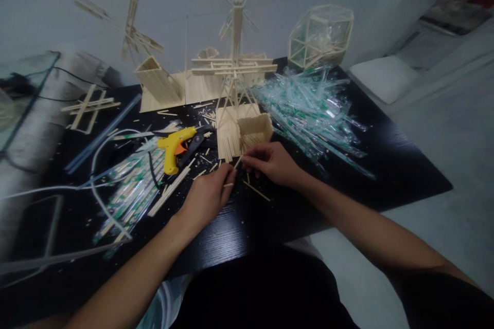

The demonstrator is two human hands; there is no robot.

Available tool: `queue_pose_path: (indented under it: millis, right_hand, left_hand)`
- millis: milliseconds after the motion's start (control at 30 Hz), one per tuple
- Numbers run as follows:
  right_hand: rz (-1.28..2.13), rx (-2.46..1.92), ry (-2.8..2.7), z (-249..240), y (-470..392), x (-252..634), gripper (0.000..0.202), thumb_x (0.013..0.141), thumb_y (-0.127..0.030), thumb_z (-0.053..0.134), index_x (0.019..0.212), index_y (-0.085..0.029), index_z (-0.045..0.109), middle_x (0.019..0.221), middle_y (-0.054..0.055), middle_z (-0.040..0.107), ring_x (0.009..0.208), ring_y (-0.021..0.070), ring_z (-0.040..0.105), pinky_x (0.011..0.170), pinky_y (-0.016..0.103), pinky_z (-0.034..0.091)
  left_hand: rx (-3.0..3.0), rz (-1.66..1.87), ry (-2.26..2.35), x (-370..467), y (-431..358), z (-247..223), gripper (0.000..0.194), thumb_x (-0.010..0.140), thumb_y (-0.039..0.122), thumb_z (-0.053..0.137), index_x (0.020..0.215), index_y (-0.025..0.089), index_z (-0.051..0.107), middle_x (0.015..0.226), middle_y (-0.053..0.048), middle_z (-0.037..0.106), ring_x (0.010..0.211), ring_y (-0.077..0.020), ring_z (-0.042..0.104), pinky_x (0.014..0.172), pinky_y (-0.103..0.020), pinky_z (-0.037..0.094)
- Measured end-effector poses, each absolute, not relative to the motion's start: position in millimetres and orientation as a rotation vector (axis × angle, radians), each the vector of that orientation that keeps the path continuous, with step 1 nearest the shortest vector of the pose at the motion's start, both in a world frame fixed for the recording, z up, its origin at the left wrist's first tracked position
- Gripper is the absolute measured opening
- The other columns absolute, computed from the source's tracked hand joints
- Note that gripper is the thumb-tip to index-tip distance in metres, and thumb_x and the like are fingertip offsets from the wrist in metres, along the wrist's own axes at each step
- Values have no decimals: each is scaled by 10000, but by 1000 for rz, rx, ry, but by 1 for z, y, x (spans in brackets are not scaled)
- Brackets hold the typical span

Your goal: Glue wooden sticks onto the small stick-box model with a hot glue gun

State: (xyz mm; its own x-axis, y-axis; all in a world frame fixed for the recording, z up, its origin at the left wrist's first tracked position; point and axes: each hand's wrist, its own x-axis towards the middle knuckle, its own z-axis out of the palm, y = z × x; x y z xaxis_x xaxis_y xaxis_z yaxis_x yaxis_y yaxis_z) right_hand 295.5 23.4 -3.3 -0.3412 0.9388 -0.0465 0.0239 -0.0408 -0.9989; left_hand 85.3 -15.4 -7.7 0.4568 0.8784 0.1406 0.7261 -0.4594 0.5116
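Note:
Near the middle of the black table, my left hand and my right hand come close together. A thin wooden stick slants between their fingertips, and both hands pinch it. Another short stick end shows by my left fingers. Just beyond my hands stands a small open-topped box made of sticks, on the front of a wooden base. A windmill-like stick model rises behind it. Loose sticks lie below my right hand.
A yellow glue gun lies left of the base beside dark-handled pliers. Wrapped stick bundles and a white cord cover the left. Clear-green wrappers pile at right. Another windmill model and a polygonal stick frame stand behind.

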Motion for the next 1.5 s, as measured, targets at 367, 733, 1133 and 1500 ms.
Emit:
queue_pose_path:
  millis: [367,733,1133,1500]
  right_hand:
    - [1460,-1080,-1498,-6,23,299,217,799,-351,735,787,-135,720,627,0,656,499,108,571,474,221,471]
    - [1468,-1131,-1181,-10,15,276,129,739,-286,715,716,-162,693,574,-30,625,475,87,504,470,213,411]
    - [1560,-1009,-1201,-9,8,275,285,744,-394,823,899,-168,744,701,-6,696,503,85,554,464,200,455]
    - [1439,-1090,-1202,-10,13,275,381,752,-517,811,862,-157,748,610,-30,625,471,81,493,452,213,397]
  left_hand:
    - [2291,583,1290,86,-13,-5,181,1018,291,445,957,200,590,702,4,637,561,-146,610,564,-237,381]
    - [2283,625,1410,93,-18,-14,179,996,291,425,951,195,569,649,0,622,506,-165,603,505,-244,361]
    - [2208,818,1373,89,-12,-7,139,1008,252,476,967,184,590,666,26,650,515,-114,596,544,-212,411]
    - [2230,824,1307,90,-13,-7,96,989,221,529,940,181,600,667,37,623,546,-95,595,560,-190,419]
